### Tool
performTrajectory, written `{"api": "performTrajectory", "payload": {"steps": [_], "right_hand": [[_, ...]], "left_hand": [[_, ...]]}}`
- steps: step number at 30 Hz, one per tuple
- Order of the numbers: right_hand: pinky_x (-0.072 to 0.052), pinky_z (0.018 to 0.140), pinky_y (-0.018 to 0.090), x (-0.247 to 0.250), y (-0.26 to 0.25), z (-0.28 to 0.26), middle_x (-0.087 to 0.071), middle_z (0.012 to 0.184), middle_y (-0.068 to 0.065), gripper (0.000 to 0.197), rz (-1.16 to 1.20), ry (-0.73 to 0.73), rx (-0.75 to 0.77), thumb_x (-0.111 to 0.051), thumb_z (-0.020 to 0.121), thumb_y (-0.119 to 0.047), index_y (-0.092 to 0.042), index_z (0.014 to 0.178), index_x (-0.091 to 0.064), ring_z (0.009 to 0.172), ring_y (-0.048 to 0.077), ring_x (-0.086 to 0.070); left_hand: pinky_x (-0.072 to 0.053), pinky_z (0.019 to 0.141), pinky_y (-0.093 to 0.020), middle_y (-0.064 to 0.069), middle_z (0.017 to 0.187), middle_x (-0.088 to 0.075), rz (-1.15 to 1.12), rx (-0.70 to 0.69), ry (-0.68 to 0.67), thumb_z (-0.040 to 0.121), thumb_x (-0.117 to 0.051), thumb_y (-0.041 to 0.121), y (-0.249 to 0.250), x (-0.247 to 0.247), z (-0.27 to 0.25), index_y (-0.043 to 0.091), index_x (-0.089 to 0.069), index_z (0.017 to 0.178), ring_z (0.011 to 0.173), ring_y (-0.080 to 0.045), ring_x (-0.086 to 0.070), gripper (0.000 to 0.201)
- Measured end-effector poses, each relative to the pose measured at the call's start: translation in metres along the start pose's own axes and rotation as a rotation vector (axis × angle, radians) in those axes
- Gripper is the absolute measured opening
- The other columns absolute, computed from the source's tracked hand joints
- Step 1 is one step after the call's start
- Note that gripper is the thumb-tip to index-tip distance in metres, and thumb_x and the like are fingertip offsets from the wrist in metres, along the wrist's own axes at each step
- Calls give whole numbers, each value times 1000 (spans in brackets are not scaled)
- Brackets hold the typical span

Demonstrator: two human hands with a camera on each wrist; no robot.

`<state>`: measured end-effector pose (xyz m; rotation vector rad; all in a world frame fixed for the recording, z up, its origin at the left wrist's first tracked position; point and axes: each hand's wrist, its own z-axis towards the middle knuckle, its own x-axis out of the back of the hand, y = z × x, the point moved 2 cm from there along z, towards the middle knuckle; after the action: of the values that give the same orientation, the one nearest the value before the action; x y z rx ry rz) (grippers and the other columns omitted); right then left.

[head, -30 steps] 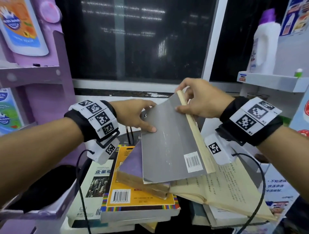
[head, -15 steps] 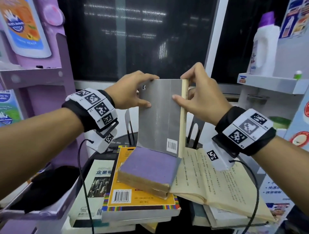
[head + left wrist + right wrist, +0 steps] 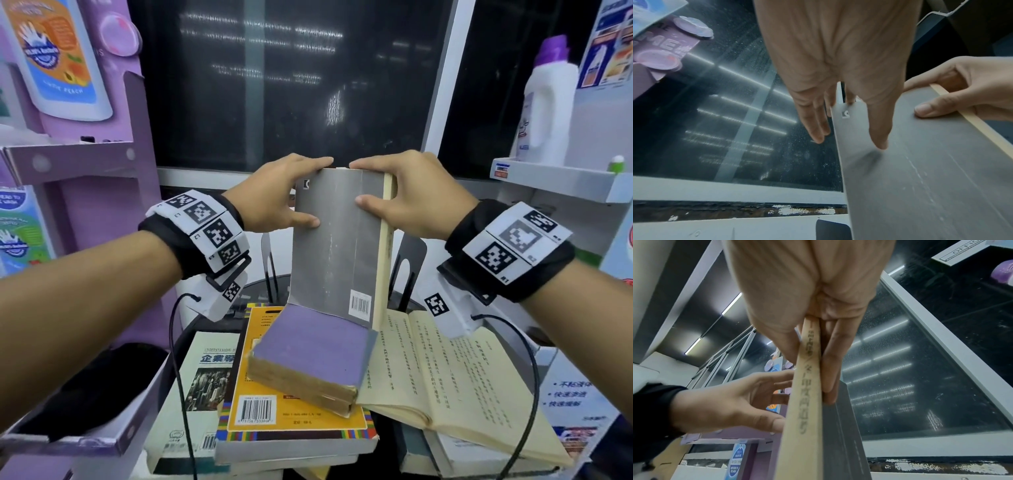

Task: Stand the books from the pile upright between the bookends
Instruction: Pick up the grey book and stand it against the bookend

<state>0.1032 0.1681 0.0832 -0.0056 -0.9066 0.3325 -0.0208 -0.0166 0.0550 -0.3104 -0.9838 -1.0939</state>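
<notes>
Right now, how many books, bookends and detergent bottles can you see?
Books held upright in both hands: 1, grey book
Books in the pile: at least 4; lower ones hidden
Bookends: 2, left, right
Detergent bottles: 1
Total: at least 8

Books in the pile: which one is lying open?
The cream-paged book at the pile's right, spread with printed pages up. The purple-covered book and the orange-covered book lie closed.

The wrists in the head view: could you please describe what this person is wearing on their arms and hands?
Both hands, left hand and right hand, are bare, as are the forearms. Each wrist carries a black band with white square-code tags, a white tagged camera block beneath, and a thin black cable trailing down.
</notes>
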Motion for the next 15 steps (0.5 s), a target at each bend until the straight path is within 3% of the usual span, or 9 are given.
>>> {"api": "performTrajectory", "payload": {"steps": [5,9,12,15], "right_hand": [[-37,105,22,-9,-2,20,-67,127,-2,45,-35,4,-64,-69,91,-26,-20,135,-62,125,17,-55],[-29,92,14,-25,-3,41,-62,134,-2,46,-55,-32,-112,-66,93,-25,-20,138,-59,135,18,-40],[-32,96,19,-43,-2,60,-62,133,2,47,-53,-45,-133,-66,93,-25,-19,139,-58,137,18,-37],[-41,91,22,-64,-1,76,-63,129,5,44,-34,-46,-159,-64,94,-22,-17,138,-59,135,18,-38]], "left_hand": [[-42,95,-21,1,156,-31,-11,105,23,75,-84,41,-24,0,-5,25,-16,158,127,-13,-50,109],[-39,104,-25,-1,159,-30,25,175,-5,76,-82,45,-51,-6,-15,21,-15,159,139,-17,-41,110],[-40,108,-32,-3,159,-30,53,234,-60,75,-80,50,-75,-16,-25,18,-19,158,140,-20,-39,108],[-38,113,-36,-3,160,-29,78,301,-110,72,-78,58,-99,-30,-34,18,-19,158,140,-21,-41,111]]}}
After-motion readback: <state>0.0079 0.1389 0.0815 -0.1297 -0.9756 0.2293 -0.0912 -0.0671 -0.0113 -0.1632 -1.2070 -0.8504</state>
